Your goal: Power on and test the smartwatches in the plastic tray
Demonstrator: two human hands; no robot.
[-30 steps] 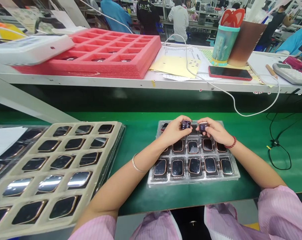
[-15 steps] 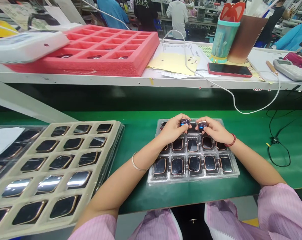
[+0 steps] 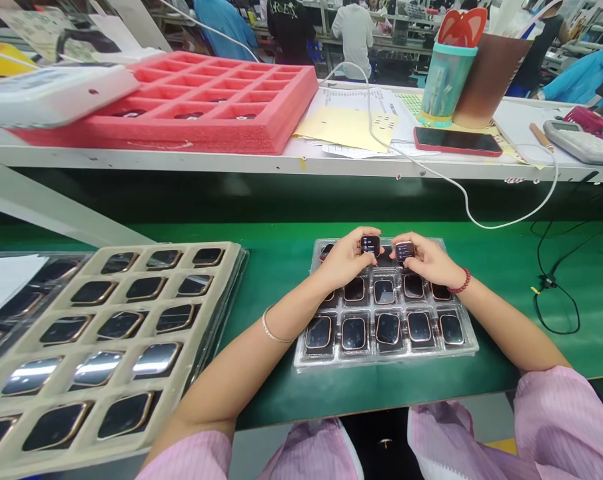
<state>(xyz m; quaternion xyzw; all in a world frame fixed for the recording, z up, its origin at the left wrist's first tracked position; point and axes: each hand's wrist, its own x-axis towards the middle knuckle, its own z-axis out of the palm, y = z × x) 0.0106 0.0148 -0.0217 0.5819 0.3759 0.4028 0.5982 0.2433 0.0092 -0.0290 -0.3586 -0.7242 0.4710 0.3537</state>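
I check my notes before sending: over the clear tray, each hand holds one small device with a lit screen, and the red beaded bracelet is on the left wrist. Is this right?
Not quite: the head view shows the red beaded bracelet on the right wrist. The rest stands: over the clear tray, the left hand holds one small device, the right hand another, both lit.

We couldn't read the two watch screens (image 3: 370,245) over the clear tray (image 3: 381,361); left of it, the picture's edge cropped the cream tray (image 3: 92,334).
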